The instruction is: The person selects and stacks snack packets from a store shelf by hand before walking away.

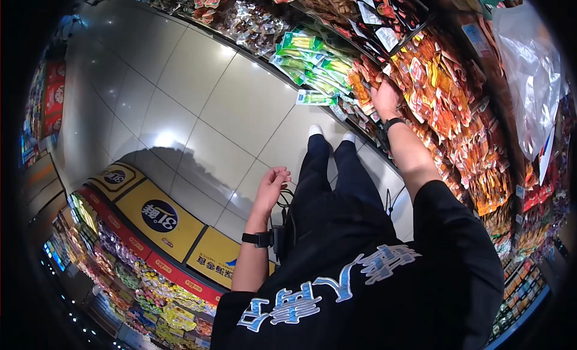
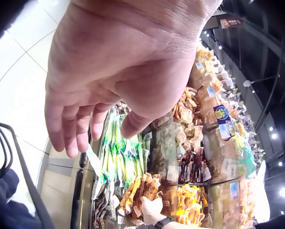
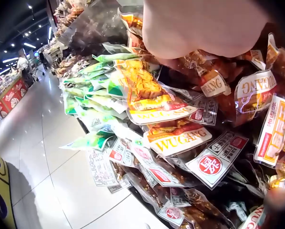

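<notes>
My right hand (image 1: 384, 100) is in among the glossy orange, clear-plastic snack packets (image 3: 142, 88), right beside the heap of slim green-and-white plastic packets (image 1: 303, 43). Picking one out seems the step; whether I'm pinching any, I can't tell. Left hand (image 1: 271, 184) hangs empty, fingers loose, well apart from that green heap. Next calls for a pinched edge, lifted free.

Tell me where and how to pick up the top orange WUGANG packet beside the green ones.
I'd pinch the orange WUGANG packet by its flat printed edge, coming from that end. The edge lies uncovered over a second WUGANG packet, so it should be easy to lift alone, while the packet's far half bulges and lies against the green packets.
</notes>
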`<state>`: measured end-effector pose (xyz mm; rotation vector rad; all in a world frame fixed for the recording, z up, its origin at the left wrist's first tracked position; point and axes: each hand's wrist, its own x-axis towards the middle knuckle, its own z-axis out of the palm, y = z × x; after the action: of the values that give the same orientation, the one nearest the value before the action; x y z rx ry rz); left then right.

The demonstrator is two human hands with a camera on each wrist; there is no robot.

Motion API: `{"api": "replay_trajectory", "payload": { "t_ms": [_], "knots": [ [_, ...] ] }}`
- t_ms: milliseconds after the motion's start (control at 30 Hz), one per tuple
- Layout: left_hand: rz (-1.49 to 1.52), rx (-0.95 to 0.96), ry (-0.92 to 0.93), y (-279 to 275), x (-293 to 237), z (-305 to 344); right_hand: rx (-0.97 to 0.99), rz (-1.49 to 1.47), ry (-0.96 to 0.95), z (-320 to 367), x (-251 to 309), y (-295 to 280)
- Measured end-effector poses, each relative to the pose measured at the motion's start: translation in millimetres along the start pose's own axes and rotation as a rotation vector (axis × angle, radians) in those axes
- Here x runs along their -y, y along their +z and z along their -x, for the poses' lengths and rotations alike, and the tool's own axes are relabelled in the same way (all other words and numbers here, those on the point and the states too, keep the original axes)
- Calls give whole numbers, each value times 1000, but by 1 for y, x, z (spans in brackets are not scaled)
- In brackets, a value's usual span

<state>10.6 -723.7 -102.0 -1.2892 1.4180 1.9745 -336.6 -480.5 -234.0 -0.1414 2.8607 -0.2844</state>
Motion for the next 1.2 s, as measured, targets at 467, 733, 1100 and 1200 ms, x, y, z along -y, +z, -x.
{"api": "replay_trajectory", "payload": {
  "t_ms": [467, 733, 1100, 1200],
  "knots": [
    [-15, 31, 43, 14, -7, 4, -405, -77, -464, 60, 8, -21],
    [20, 68, 125, 29, -11, 4, -290, -279, -595, 133, 17, -74],
    [184, 466, 527, 85, -32, 63, 1212, -1161, -438, 235, 43, -183],
    [276, 499, 445, 112, -17, 85, 1227, -1224, -487, 267, 31, -180]
  ]
}}
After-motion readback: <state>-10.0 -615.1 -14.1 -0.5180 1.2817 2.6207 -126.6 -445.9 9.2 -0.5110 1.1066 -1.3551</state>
